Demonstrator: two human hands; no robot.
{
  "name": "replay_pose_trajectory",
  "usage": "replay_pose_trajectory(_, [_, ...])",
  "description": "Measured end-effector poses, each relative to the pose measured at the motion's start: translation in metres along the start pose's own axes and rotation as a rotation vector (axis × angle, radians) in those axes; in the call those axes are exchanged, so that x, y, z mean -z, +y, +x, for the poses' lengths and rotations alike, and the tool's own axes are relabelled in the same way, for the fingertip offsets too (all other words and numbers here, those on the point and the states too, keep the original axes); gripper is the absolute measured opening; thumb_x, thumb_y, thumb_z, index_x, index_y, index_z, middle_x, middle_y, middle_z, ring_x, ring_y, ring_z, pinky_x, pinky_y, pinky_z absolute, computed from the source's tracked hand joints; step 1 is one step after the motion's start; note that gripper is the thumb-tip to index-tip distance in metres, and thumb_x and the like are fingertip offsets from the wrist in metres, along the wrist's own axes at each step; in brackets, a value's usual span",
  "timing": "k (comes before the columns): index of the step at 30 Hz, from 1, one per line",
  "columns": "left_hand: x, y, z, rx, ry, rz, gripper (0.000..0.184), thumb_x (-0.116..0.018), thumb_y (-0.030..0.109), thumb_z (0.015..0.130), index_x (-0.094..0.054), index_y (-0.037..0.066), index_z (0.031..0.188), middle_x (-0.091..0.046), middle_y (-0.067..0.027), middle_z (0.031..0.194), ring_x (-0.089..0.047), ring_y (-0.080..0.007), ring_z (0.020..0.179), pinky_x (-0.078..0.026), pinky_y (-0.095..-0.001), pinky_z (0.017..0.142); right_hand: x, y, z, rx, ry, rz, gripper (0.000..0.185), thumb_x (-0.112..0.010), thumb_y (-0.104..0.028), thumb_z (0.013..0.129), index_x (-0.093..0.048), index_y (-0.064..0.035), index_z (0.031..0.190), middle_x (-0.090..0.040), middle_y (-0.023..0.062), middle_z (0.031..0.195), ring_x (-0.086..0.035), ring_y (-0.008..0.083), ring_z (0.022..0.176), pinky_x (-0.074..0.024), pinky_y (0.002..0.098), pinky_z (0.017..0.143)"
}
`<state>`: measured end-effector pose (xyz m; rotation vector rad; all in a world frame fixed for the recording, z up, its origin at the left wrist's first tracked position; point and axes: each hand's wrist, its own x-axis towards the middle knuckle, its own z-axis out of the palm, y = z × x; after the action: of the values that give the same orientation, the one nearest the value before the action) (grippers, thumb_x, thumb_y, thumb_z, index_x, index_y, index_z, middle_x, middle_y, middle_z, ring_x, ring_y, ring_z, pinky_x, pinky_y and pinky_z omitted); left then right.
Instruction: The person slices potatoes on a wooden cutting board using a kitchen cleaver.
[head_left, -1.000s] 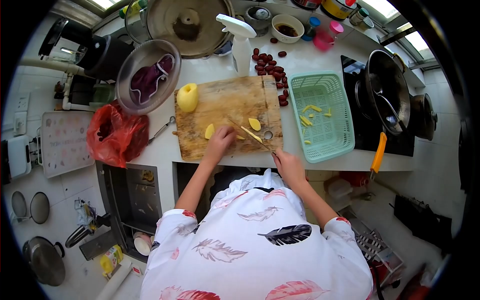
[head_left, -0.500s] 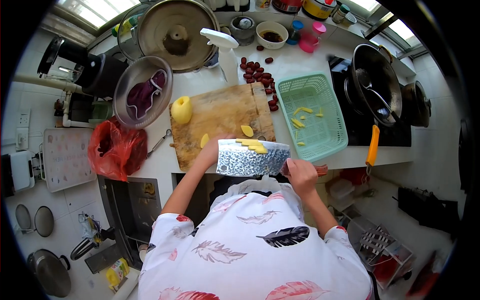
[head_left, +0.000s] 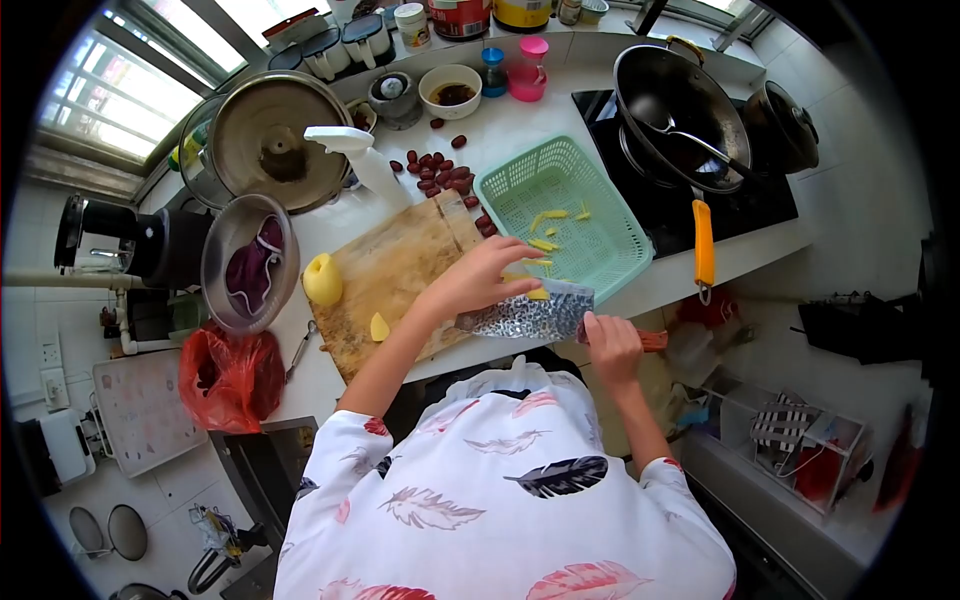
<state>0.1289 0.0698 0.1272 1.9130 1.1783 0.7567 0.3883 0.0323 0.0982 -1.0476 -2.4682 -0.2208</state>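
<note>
My right hand grips the wooden handle of a cleaver, its broad blade lying flat near the basket's front edge. Yellow strips rest on the blade. Above them, my left hand has its fingers spread, with nothing held. The green basket contains several yellow strips. On the wooden cutting board are a peeled yellow piece at the left and a small slice close to my left forearm.
Red dates lie behind the board beside a white spray bottle. A wok with an orange handle sits on the stove at right. The red bag and a plastic bowl are at left.
The view has turned toward the right. The cleaver, lifted from the board with strips on its blade, has moved to the basket. My left hand has moved over the blade and opened.
</note>
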Motion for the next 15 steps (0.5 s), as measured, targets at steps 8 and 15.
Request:
replay_pose_trajectory(8, [-0.03,-0.013,0.059,-0.025,-0.27,0.142,0.039,-0.066,0.032,0.08,-0.06,0.006,0.109,-0.063,-0.0148,0.095,-0.06,-0.0328,0.086,-0.048,-0.0384,0.076,0.006,0.017,-0.008,-0.1,0.06,-0.114,0.015,-0.06,-0.005,0.074,-0.058,-0.0043,0.089,-0.048,0.0036,0.068,-0.051,0.0189,0.061,-0.0429,0.0308,0.053])
replay_pose_trajectory(15, [-0.023,-0.038,0.093,-0.186,-0.014,0.218,0.027,-0.061,0.017,0.084,-0.059,0.003,0.108,-0.062,-0.0151,0.102,-0.058,-0.0322,0.093,-0.047,-0.0392,0.08,0.009,0.017,-0.014,-0.131,0.08,-0.12,0.013,-0.061,-0.004,0.074,-0.057,-0.0055,0.086,-0.047,0.0034,0.067,-0.051,0.0188,0.06,-0.0424,0.0307,0.052])
